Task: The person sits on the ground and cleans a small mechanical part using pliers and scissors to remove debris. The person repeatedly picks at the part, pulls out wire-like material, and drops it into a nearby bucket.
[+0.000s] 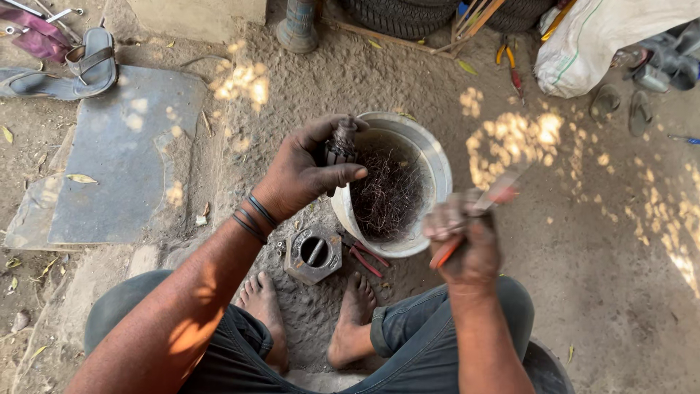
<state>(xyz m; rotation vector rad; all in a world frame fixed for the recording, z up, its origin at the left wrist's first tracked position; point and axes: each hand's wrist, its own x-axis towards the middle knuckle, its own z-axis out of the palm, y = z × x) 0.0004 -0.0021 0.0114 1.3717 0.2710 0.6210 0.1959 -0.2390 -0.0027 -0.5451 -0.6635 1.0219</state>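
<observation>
Hands meet over a dented round metal basin (pixel 436 157) that sits on the sandy ground at the middle of the frame, holding a dark tangle of thin wire strands (pixel 386 193). The left hand (pixel 306 171), with dark bands at its wrist, hovers at the basin's left rim, its fingers curled tight around a small dark ribbed cylindrical part (pixel 340 142) that pokes up above the thumb. The right hand (pixel 463 237), lower and to the right of the basin, is closed in a fist around a tool with a red-orange handle (pixel 474 222); the tool is blurred, so its kind cannot be told.

Just below the left hand, a grey hexagonal metal block with a round hole (pixel 313 253) lies on the sand, and red-handled pliers (pixel 366 255) lie beside it, touching the basin's lower edge. The person's bare feet (pixel 306 314) rest on the ground beneath these, with dark rolled trousers at the bottom of the frame.

At the upper left lie a flat grey slab (pixel 120 157) and a grey sandal (pixel 91 62). Along the top edge stand black tyres (pixel 405 14), with a white sack (pixel 605 36) at the upper right. Between them, on the sand, lies another pair of pliers with yellow and red handles (pixel 509 69).
</observation>
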